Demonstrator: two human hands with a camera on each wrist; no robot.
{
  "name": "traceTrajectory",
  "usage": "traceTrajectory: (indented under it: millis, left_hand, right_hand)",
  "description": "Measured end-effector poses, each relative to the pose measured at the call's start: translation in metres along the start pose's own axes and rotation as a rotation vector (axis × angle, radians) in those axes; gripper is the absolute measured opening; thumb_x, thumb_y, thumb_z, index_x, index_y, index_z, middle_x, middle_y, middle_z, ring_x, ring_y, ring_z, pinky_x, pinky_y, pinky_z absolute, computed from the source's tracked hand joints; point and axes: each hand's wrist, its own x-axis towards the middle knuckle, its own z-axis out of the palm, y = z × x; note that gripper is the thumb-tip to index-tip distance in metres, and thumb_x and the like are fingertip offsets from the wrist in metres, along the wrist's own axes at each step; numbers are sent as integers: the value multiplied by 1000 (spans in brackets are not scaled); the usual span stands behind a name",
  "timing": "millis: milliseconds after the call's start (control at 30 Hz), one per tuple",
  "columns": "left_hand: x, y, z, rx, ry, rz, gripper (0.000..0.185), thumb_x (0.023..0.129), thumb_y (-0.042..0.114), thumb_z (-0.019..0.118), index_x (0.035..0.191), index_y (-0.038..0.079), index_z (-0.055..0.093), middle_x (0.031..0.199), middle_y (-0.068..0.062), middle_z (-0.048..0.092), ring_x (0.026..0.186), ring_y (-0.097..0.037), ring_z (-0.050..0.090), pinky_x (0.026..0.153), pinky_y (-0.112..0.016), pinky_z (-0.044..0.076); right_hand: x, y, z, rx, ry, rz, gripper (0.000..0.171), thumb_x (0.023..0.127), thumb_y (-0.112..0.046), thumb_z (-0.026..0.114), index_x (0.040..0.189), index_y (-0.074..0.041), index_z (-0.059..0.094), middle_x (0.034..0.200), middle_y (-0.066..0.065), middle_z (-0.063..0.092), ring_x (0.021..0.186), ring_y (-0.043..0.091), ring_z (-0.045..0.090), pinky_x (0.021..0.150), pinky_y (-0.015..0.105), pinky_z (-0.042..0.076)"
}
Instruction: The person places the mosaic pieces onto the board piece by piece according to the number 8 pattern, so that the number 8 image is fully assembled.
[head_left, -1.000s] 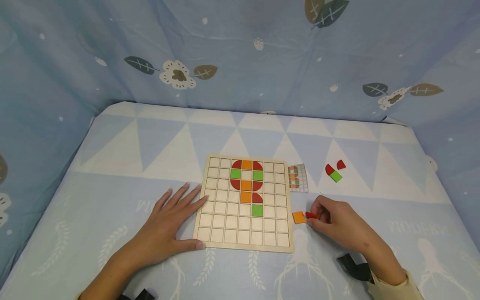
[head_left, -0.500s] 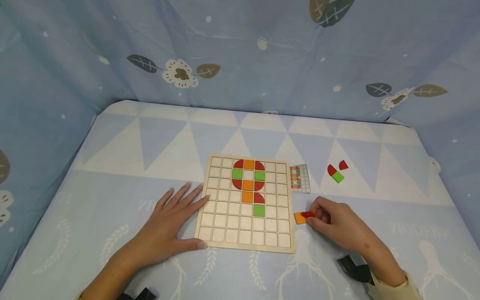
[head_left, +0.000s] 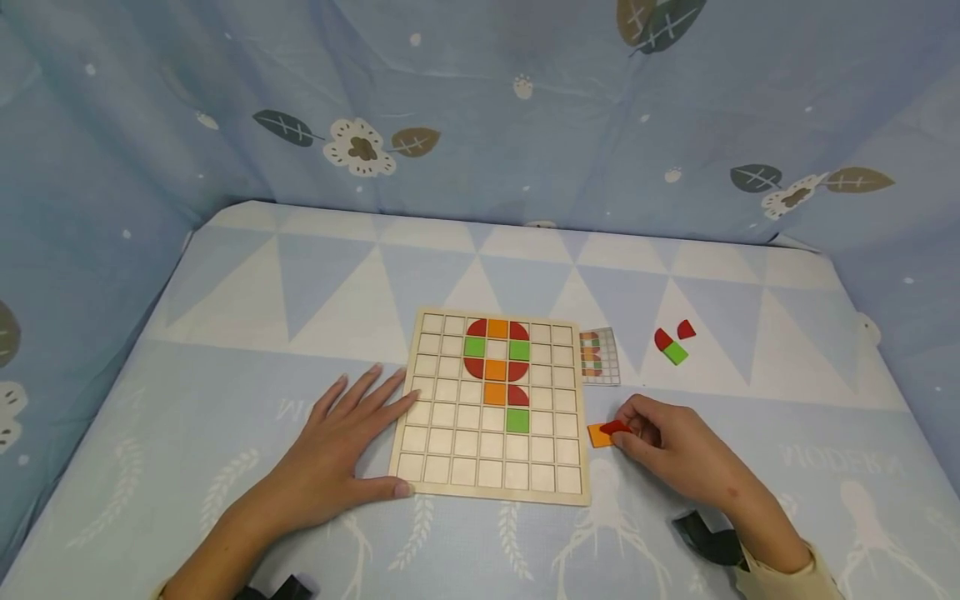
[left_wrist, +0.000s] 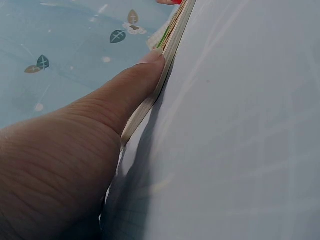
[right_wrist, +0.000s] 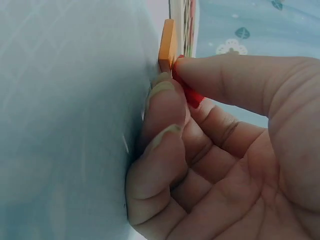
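Right hand (head_left: 671, 446) pinches a red piece (head_left: 617, 427) just right of the grid board (head_left: 491, 487), touching an orange square (head_left: 597, 435); left hand (head_left: 337, 450) lies flat, steadying the board's left edge; pickup under way, likely needs lifting clear, then seating in an empty cell.

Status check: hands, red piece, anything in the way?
Left hand flat, steadying board. Right hand pinches red piece. Orange tile touching it, beside board.
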Motion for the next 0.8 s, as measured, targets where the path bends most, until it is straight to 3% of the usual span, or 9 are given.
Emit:
traceTrajectory:
  millis: [133, 333, 567, 800]
  left_hand:
    - [0, 0, 0, -5, -2, 0, 103, 83, 77, 70, 167, 34, 28, 175, 8, 13, 161, -24, 2, 126, -48, -4]
    - [0, 1, -2, -13, -5, -4, 103, 82, 76, 71, 167, 34, 29, 175, 8, 13, 161, -24, 1, 126, -48, -4]
    - [1, 2, -3, -22, -10, -16, 104, 81, 76, 72, 166, 35, 29, 174, 8, 14, 161, -23, 1, 126, -49, -4]
    - [1, 3, -3, -26, -17, -34, 104, 81, 77, 71, 166, 36, 29, 174, 9, 14, 161, -23, 0, 126, -49, -4]
  right_hand:
    - [-1, -3, 0, 41, 10, -3, 8, 97, -17, 77, 104, -17, 73, 82, -10, 63, 70, 9, 55, 61, 23, 48]
    - [-1, -14, 7, 103, 22, -102, 9, 98, -16, 75, 104, -23, 77, 94, -12, 72, 75, 9, 61, 67, 25, 54]
    - [9, -35, 21, 145, -43, -191, 6, 99, -23, 75, 96, -25, 70, 80, -12, 63, 71, 9, 58, 63, 24, 51]
    - [33, -62, 19, 56, -63, -200, 11, 99, -26, 75, 92, -23, 67, 71, -13, 53, 68, 8, 52, 60, 24, 44]
